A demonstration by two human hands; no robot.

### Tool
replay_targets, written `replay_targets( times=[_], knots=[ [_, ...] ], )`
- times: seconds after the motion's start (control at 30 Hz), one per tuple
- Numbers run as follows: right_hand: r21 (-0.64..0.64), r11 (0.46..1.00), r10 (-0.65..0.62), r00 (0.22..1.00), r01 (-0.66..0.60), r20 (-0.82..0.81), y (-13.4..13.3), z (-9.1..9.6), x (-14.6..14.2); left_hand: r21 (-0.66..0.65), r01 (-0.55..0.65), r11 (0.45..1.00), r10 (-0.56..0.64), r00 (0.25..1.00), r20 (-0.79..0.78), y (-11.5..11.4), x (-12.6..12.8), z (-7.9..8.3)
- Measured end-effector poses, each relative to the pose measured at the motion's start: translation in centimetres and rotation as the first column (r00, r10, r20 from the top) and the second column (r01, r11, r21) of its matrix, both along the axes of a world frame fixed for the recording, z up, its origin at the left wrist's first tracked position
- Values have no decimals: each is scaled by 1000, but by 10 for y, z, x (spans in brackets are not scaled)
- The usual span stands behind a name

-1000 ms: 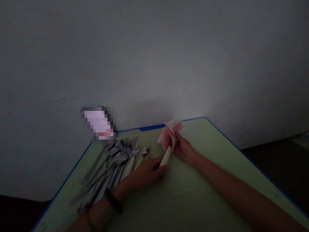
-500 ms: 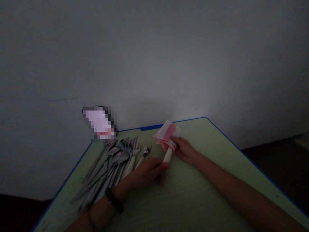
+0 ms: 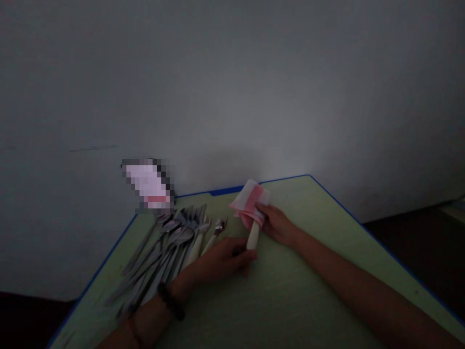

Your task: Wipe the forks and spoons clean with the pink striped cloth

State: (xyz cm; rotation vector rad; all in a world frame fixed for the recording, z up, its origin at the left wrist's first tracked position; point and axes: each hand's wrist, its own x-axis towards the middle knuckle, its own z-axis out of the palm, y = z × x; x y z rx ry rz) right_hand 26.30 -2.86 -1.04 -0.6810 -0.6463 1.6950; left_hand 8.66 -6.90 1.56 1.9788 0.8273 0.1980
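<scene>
My left hand is closed at the lower end of a white handle, tilted above the table. A pink and white cloth is wrapped around the upper part of this utensil, so its head is hidden and I cannot tell its kind. My right hand pinches the cloth around it from the right, thumb on top. Just left of the cloth lies a white-handled fork. Beside it another white-handled fork borders a pile of metal cutlery, including several spoons, partly behind my left forearm.
A pixelated phone-like device leans against the wall at the table's back left. The pale green table has a blue edge, and its far side stands close to the wall.
Very little differs. My left fingers sit slightly lower on the white handle, while the cloth and my right hand stay almost in place. The view has shifted a little.
</scene>
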Motion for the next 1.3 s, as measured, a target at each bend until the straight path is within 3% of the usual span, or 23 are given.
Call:
replay_targets(
  times=[0.2, 0.43, 0.67, 1.0, 1.13, 1.23, 1.3],
  knots=[
    [-28, 1000, 14, 1000, -13, 4, -1, 2, 0, -62, -8, 998, 11, 998, 60, -1, 2, 0],
    [-63, 997, -40, 993, 33, -108, 3, 1, -1, -14, -45, 999, 45, 998, 40, -3, 2, 4],
    [-1, 1000, -18, 998, 18, 62, -2, 1, 1, -47, -48, 998, 50, 998, 24, -3, 4, 8],
    [59, 997, -49, 995, 44, 86, 0, -1, -2, -10, -32, 999, 32, 999, -17, -1, 1, 0],
    [85, 995, -61, 997, 57, 40, 1, -3, -3, -13, -48, 999, 47, 999, -25, -2, 2, 2],
    [6, 995, -102, 993, 102, -51, 2, 1, -3, 1, -55, 998, 55, 998, -31, -2, 2, 3],
    [-41, 997, -66, 991, 61, -117, 2, 4, -3, -2, -62, 998, 62, 998, -31, -3, 2, 3]
  ],
)
